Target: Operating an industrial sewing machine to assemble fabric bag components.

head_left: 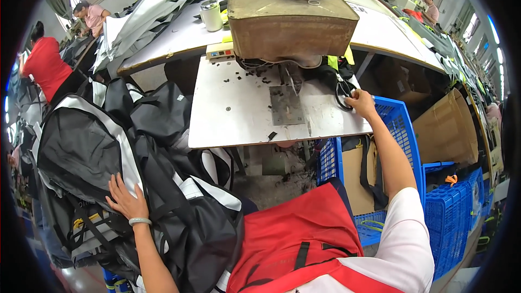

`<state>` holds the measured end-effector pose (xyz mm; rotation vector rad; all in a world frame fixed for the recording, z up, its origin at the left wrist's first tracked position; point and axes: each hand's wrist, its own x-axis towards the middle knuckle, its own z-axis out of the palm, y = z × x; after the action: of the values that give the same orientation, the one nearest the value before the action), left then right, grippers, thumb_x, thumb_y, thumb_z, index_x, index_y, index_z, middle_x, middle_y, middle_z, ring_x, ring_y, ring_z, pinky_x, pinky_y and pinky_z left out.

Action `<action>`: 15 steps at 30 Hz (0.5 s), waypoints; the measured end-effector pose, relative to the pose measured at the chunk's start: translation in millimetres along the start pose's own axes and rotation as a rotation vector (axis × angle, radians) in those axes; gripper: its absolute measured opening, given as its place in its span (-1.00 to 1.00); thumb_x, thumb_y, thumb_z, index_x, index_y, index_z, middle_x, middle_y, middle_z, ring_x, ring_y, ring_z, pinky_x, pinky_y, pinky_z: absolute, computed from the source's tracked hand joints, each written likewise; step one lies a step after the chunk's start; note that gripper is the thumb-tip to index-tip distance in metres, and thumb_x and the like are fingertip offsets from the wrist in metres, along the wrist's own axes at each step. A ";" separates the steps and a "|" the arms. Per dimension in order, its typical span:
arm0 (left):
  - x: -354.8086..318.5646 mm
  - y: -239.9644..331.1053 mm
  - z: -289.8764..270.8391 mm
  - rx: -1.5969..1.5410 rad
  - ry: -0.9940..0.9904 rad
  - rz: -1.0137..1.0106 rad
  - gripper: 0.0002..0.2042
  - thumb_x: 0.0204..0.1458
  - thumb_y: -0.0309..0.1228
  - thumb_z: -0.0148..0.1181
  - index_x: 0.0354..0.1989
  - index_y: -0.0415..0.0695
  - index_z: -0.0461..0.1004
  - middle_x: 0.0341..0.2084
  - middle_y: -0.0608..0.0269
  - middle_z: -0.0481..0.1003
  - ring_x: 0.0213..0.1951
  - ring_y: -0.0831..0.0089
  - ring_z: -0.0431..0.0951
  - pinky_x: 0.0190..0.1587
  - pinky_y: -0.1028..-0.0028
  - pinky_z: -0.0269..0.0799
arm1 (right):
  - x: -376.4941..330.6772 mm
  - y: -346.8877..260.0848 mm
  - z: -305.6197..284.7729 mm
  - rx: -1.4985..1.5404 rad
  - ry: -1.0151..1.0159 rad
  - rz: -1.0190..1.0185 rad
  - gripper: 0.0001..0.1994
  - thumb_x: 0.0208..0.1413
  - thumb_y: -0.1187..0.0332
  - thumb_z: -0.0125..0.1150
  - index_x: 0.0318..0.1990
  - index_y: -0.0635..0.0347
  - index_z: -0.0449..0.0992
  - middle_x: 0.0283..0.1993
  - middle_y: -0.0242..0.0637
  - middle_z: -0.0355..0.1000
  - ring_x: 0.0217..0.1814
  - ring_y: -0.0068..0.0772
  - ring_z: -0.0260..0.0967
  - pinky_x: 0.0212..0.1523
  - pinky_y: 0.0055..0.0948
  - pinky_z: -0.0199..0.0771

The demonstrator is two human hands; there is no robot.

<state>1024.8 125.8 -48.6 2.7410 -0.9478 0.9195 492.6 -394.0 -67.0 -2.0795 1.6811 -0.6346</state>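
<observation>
While the left hand (LH) point(128, 198) is resting flat, fingers spread, on a black-and-white bag point(81, 138) left of the sewing-machine table point(225, 126), the right hand (RH) point(360, 102) is touching black scissors point(337, 93) near the table's right edge. RH fingers are lying close together at a handle ring; can't tell if gripping, view partly blocked. Status (est.): bag panels w/ white trim point(129, 163) are appearing mostly joined; some work is probably remaining. Black clippings point(249, 72) are lying near the needle plate point(286, 107).
</observation>
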 end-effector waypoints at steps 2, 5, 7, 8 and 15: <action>-0.3 -1.1 -2.7 0.012 -0.003 -0.010 -0.38 0.04 -0.29 0.15 0.32 -0.04 0.15 0.32 0.21 0.15 0.38 0.22 0.05 0.35 -0.01 -0.29 | 6.5 -1.0 2.7 0.009 0.025 -0.019 -0.68 -0.16 0.19 0.41 -0.46 0.28 0.49 -0.51 -0.14 0.46 -0.46 -0.27 0.45 -0.34 -0.32 0.40; 0.5 -0.6 -3.2 0.001 -0.009 -0.007 -0.39 0.04 -0.30 0.14 0.32 -0.04 0.15 0.32 0.21 0.14 0.38 0.22 0.05 0.36 -0.01 -0.29 | 18.0 -0.1 3.9 0.016 0.114 -0.024 -0.66 -0.12 0.16 0.43 -0.45 0.28 0.50 -0.51 -0.13 0.47 -0.45 -0.25 0.46 -0.33 -0.32 0.41; 3.0 2.1 -1.4 -0.013 -0.010 -0.006 -0.39 0.05 -0.30 0.14 0.32 -0.04 0.16 0.33 0.21 0.14 0.38 0.22 0.05 0.36 -0.01 -0.30 | 28.2 2.7 0.5 -0.071 0.169 0.033 -0.64 -0.12 0.14 0.43 -0.46 0.29 0.49 -0.49 -0.08 0.48 -0.41 -0.21 0.47 -0.32 -0.29 0.41; 3.3 1.4 -1.5 -0.018 -0.012 0.001 -0.39 0.05 -0.30 0.14 0.32 -0.05 0.16 0.33 0.21 0.14 0.38 0.22 0.05 0.36 -0.01 -0.31 | 30.6 -2.9 0.4 -0.079 0.126 0.058 -0.62 -0.10 0.11 0.42 -0.45 0.29 0.48 -0.44 -0.02 0.50 -0.35 -0.12 0.49 -0.28 -0.23 0.42; 1.8 1.0 -7.3 -0.016 -0.036 -0.019 -0.40 0.06 -0.28 0.12 0.31 -0.06 0.17 0.32 0.21 0.15 0.39 0.22 0.04 0.36 -0.01 -0.32 | 9.2 -26.2 13.0 -0.265 0.218 -0.043 -0.61 -0.07 0.10 0.40 -0.26 0.26 0.52 -0.20 0.00 0.48 -0.09 -0.01 0.47 -0.12 -0.16 0.42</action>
<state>1021.6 126.1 -41.7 2.7571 -0.9295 0.8579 522.6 -397.3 -62.0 -2.3044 1.9370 -0.7073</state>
